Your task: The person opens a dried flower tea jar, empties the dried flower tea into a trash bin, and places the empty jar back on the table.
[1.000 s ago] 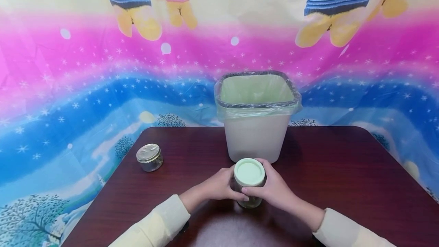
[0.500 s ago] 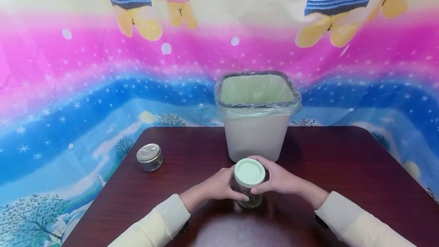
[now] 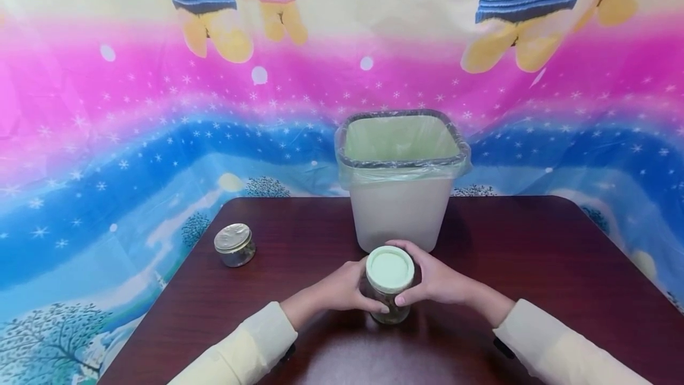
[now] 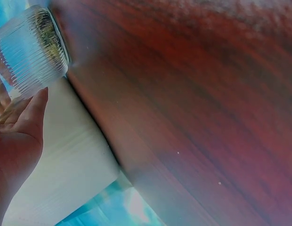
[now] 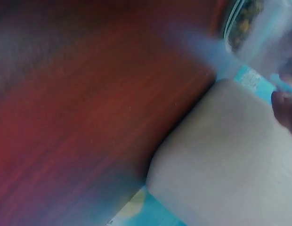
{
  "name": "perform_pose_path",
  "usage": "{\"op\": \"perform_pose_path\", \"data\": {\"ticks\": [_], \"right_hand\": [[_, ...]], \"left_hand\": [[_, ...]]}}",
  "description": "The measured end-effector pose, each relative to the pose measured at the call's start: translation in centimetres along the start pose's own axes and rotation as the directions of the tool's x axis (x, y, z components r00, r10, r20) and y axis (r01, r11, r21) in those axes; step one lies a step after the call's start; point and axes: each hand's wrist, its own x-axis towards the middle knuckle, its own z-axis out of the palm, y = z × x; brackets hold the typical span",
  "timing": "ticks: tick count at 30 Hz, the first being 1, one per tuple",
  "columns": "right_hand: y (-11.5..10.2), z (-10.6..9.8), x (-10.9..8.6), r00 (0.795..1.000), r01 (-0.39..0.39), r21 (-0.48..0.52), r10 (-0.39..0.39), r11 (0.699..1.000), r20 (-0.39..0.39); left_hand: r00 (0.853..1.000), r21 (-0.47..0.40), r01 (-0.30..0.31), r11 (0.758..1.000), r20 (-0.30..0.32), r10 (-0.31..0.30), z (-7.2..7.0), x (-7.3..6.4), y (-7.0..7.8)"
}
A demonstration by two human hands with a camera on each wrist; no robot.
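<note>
A ribbed clear glass jar (image 3: pixel 394 312) with a pale green lid (image 3: pixel 390 267) stands upright on the table in front of the bin. Some dark, mottled contents show near the jar's base in the left wrist view. My left hand (image 3: pixel 342 289) grips it from the left, thumb across its front. From the right my right hand (image 3: pixel 435 278) holds it, thumb at the front just below the lid and fingers reaching behind. Its palm side is hidden, and only a blurred bit of it shows in the right wrist view. A shorter jar (image 3: pixel 236 246) with a silvery lid stands further left.
A whitish trash bin (image 3: pixel 401 212) with a clear liner over its rim stands right behind the green-lidded jar. The dark red wooden table (image 3: pixel 299 224) reaches back to a printed cloth backdrop (image 3: pixel 299 100).
My right hand has turned around the jar: its thumb has slid right and its fingertips left behind the lid. The left hand and both jars stay about where they were.
</note>
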Motion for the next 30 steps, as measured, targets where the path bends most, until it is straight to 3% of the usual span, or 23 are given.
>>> {"op": "perform_pose_path", "data": {"ticks": [5, 11, 16, 21, 26, 30], "right_hand": [[-0.4, 1.8, -0.8, 0.981, -0.004, -0.029, -0.002, 1.0, -0.195], [-2.0, 4.6, -1.5, 0.896, -0.139, -0.012, 0.121, 0.99, -0.428], [-3.0, 6.1, -1.3, 0.83, -0.224, 0.015, 0.199, 0.974, -0.522], [-3.3, 7.0, -0.9, 0.784, -0.277, 0.028, 0.243, 0.96, -0.572], [-3.1, 7.2, -0.8, 0.766, -0.298, 0.033, 0.26, 0.954, -0.588], [-2.9, 6.9, -0.8, 0.776, -0.29, 0.03, 0.254, 0.957, -0.577]], "left_hand": [[1.0, 0.0, 0.001, 1.0, -0.003, -0.001, 0.1, 0.0, 0.0], [1.0, -0.013, 0.021, 1.0, -0.008, -0.021, 0.1, -0.1, -0.1], [0.999, -0.011, 0.043, 0.999, -0.017, -0.043, 0.1, -0.2, 0.0], [0.998, -0.009, 0.052, 0.999, -0.016, -0.053, 0.1, -0.2, 0.1], [0.998, -0.037, 0.057, 0.998, -0.004, -0.057, 0.1, -0.1, 0.0], [0.998, -0.047, 0.055, 0.997, 0.004, -0.055, 0.1, -0.1, -0.1]]}}
